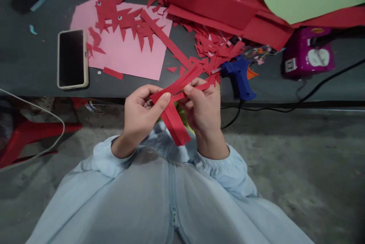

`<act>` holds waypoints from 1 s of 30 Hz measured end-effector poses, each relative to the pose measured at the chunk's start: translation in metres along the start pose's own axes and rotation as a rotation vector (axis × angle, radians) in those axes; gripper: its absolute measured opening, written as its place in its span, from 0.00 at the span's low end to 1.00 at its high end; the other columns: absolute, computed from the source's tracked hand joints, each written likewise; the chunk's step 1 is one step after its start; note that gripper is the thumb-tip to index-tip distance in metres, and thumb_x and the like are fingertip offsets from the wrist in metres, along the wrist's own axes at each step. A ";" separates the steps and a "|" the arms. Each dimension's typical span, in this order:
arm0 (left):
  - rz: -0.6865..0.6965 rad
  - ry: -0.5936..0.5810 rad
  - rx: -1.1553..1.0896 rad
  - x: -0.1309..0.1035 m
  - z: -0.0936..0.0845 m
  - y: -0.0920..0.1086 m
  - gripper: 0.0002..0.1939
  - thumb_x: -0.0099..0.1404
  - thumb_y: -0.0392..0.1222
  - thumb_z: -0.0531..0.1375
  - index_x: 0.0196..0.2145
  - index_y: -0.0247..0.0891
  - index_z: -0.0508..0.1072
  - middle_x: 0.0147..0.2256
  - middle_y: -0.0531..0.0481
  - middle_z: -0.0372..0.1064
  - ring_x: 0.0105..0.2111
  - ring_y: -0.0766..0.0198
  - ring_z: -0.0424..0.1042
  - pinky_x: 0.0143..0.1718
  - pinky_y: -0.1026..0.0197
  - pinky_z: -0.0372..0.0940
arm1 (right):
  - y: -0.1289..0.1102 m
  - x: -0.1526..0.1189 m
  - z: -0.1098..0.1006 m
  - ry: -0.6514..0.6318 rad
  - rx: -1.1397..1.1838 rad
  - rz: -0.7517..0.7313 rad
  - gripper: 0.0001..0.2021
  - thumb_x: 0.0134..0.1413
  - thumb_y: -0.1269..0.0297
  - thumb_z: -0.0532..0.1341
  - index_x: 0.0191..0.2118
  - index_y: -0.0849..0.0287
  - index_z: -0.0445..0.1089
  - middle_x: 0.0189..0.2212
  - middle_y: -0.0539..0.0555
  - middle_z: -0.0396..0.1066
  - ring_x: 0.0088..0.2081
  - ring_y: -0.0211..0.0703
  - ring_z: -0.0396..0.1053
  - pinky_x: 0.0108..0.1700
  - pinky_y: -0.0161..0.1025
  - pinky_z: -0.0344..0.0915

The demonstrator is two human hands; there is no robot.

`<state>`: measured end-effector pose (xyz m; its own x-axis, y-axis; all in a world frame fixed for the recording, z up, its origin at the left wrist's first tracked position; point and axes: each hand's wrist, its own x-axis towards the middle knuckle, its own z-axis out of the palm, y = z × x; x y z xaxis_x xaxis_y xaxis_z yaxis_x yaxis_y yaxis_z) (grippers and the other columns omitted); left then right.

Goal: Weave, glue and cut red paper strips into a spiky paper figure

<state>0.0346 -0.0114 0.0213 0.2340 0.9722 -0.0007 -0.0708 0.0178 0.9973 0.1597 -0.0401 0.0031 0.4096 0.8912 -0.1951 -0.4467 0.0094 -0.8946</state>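
Strips of red paper (175,126) at the dial's centre look unfinished to me: left hand (145,109) pinches where they meet, right hand (201,105) pinches a narrow band (205,86); towards eleven o'clock, three eyed cutouts (124,24) seem done on pink sheet (139,62)

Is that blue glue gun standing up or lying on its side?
On its side: from above, the glue gun shows nozzle and handle in profile on the dark table, beside the right hand.

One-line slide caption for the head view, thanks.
Left hand and right hand hold red paper strips; a blue glue gun lies on the dark table.
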 end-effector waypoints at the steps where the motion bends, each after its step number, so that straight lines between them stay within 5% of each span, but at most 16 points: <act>1: 0.001 0.003 0.003 0.000 0.000 -0.001 0.18 0.57 0.55 0.71 0.29 0.37 0.75 0.23 0.56 0.69 0.20 0.74 0.65 0.23 0.70 0.66 | 0.000 0.000 -0.002 -0.014 -0.013 0.000 0.09 0.46 0.62 0.68 0.24 0.55 0.67 0.17 0.42 0.62 0.19 0.30 0.58 0.23 0.31 0.56; 8: 0.000 -0.011 -0.009 0.002 -0.002 -0.001 0.17 0.56 0.53 0.72 0.28 0.37 0.75 0.22 0.56 0.69 0.19 0.74 0.66 0.23 0.71 0.67 | -0.001 -0.001 -0.010 -0.225 -0.121 0.007 0.10 0.47 0.60 0.70 0.24 0.56 0.70 0.20 0.45 0.66 0.22 0.32 0.60 0.25 0.33 0.59; 15: -0.012 -0.041 -0.029 0.003 0.000 -0.001 0.13 0.55 0.45 0.74 0.27 0.37 0.75 0.23 0.56 0.70 0.20 0.75 0.67 0.23 0.72 0.67 | 0.005 -0.001 -0.008 -0.206 -0.191 -0.093 0.04 0.50 0.68 0.64 0.26 0.57 0.70 0.20 0.43 0.64 0.23 0.31 0.59 0.27 0.32 0.60; 24: -0.041 -0.017 -0.032 0.000 0.001 -0.002 0.16 0.57 0.53 0.71 0.30 0.37 0.77 0.25 0.54 0.72 0.21 0.73 0.68 0.23 0.71 0.66 | 0.004 -0.003 -0.004 -0.153 -0.188 -0.076 0.12 0.54 0.58 0.64 0.23 0.55 0.66 0.18 0.44 0.62 0.22 0.32 0.64 0.26 0.32 0.64; 30: -0.034 -0.013 -0.046 0.001 0.001 -0.001 0.16 0.57 0.52 0.72 0.30 0.38 0.77 0.25 0.55 0.72 0.21 0.73 0.68 0.24 0.70 0.68 | -0.001 -0.002 -0.011 -0.194 -0.135 -0.049 0.06 0.48 0.65 0.66 0.25 0.56 0.70 0.20 0.45 0.66 0.22 0.32 0.63 0.27 0.33 0.65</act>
<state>0.0359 -0.0108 0.0205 0.2497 0.9677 -0.0335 -0.1067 0.0619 0.9924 0.1678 -0.0471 0.0000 0.2620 0.9617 -0.0804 -0.3144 0.0063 -0.9493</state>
